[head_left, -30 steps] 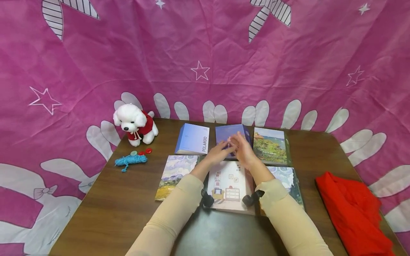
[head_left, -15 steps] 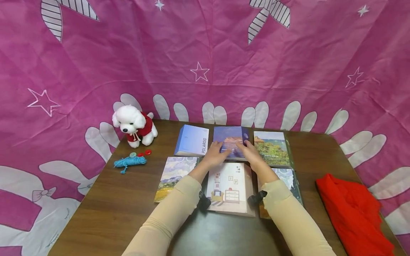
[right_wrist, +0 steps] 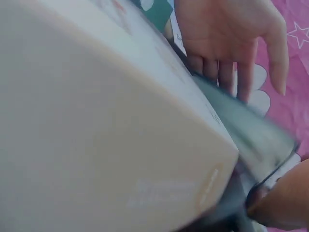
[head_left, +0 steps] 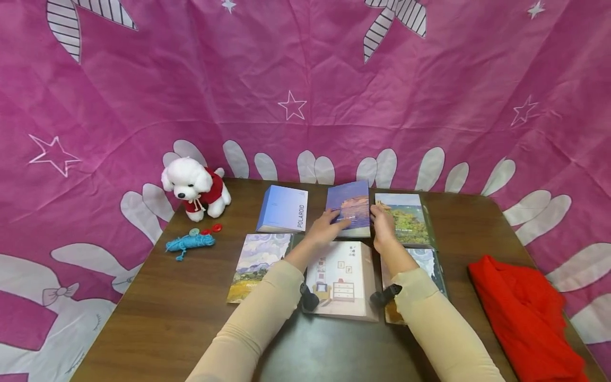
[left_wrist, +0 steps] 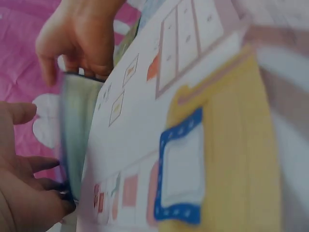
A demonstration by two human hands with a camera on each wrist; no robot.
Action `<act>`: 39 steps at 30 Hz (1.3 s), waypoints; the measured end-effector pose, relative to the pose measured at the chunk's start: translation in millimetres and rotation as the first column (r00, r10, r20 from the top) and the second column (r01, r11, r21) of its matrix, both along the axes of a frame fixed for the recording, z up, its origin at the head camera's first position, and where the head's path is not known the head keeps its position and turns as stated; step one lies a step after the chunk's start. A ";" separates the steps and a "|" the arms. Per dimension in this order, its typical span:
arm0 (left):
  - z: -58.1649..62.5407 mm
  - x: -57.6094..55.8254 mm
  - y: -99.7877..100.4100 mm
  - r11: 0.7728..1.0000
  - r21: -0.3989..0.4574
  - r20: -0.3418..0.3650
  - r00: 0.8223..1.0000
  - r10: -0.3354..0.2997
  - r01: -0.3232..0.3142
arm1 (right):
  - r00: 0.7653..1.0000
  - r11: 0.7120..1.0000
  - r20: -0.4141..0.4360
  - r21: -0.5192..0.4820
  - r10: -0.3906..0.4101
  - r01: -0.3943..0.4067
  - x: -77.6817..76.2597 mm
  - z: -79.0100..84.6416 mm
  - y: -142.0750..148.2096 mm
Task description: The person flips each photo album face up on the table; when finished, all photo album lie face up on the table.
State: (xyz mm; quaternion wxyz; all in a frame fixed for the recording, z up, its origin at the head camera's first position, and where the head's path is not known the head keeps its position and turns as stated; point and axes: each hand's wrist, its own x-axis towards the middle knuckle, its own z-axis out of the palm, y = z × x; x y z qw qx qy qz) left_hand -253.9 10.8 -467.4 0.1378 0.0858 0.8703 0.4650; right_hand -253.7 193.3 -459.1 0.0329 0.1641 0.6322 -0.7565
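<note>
In the head view, a purple photo album with a pink rock picture on its cover lies between my two hands in the back row. My left hand grips its left edge, thumb over the cover. At the opposite edge my right hand holds the album's side, fingers bent around it. The page edges of this album face the left wrist camera, a hand at either end. Just in front lies a thick white album with a furniture drawing, under my wrists.
A blue Polaroid album is on the left, a landscape album on the right. Painted-cover albums flank the white one. A white toy dog, blue yarn and buttons stand left; red cloth lies right.
My hands came apart from above the purple album and went down to its two sides. The album has shifted slightly right and turned, its dark right side now hidden.
</note>
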 end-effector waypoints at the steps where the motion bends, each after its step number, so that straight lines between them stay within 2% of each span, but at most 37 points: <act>1: 0.1 0.6 1.9 1.000 0.022 0.012 1.000 -0.003 0.003 | 0.999 0.999 -0.011 -0.005 -0.044 0.044 -0.5 0.4 1.3; 3: -0.8 1.0 4.8 0.998 0.071 0.037 0.999 -0.005 0.002 | 0.992 0.993 -0.024 -0.009 -0.120 0.120 -1.7 2.2 3.7; 6: -3.9 0.2 8.3 0.987 0.161 0.071 0.997 -0.022 0.010 | 0.989 0.989 -0.040 -0.032 -0.143 0.142 -3.7 6.2 6.2; 10: -3.3 -1.9 12.5 0.961 0.275 0.067 0.997 -0.040 0.020 | 0.991 0.995 -0.093 -0.042 -0.094 0.091 -1.3 15.4 2.6; 13: 2.1 -1.9 15.5 0.927 0.374 0.050 0.998 -0.036 0.014 | 0.986 0.999 -0.156 -0.012 -0.054 0.053 4.9 22.3 -4.4; 18: 12.5 -0.2 13.9 0.845 0.534 -0.012 1.000 -0.007 0.012 | 0.971 0.993 -0.235 0.119 0.042 -0.015 15.7 27.1 -16.6; 19: 12.9 -1.0 12.1 0.836 0.548 -0.029 1.000 -0.004 0.019 | 0.968 0.988 -0.242 0.153 0.068 -0.031 16.4 26.8 -18.1; 21: 12.7 -2.9 7.2 0.832 0.554 -0.054 0.998 0.007 0.024 | 0.964 0.972 -0.236 0.224 0.124 -0.070 15.7 24.2 -19.1; 23: 10.8 -6.2 1.2 0.841 0.541 -0.064 0.998 0.029 0.010 | 0.967 0.947 -0.181 0.299 0.180 -0.120 13.2 19.1 -17.5; 25: 8.4 -9.5 -4.5 0.853 0.522 -0.058 0.996 0.066 -0.026 | 0.966 0.912 -0.090 0.360 0.241 -0.194 10.8 12.3 -14.3; 28: 4.4 -11.5 -11.3 0.876 0.469 -0.010 0.992 0.127 -0.108 | 0.948 0.850 0.038 0.434 0.315 -0.300 9.2 1.0 -10.5; 31: -1.4 -9.6 -15.3 0.905 0.393 0.069 0.987 0.145 -0.160 | 0.931 0.803 0.077 0.483 0.358 -0.349 10.7 -6.0 -9.5; 33: -5.7 -7.5 -17.3 0.920 0.354 0.115 0.984 0.137 -0.170 | 0.926 0.773 0.079 0.526 0.370 -0.353 12.9 -6.9 -9.8; 36: -8.7 -6.3 -20.1 0.937 0.314 0.123 0.985 0.120 -0.154 | 0.925 0.762 0.084 0.542 0.371 -0.355 15.8 -4.9 -9.7; 39: -7.7 -8.9 -22.7 0.956 0.263 0.046 0.992 0.119 -0.127 | 0.926 0.776 0.083 0.520 0.369 -0.356 17.1 -1.6 -8.4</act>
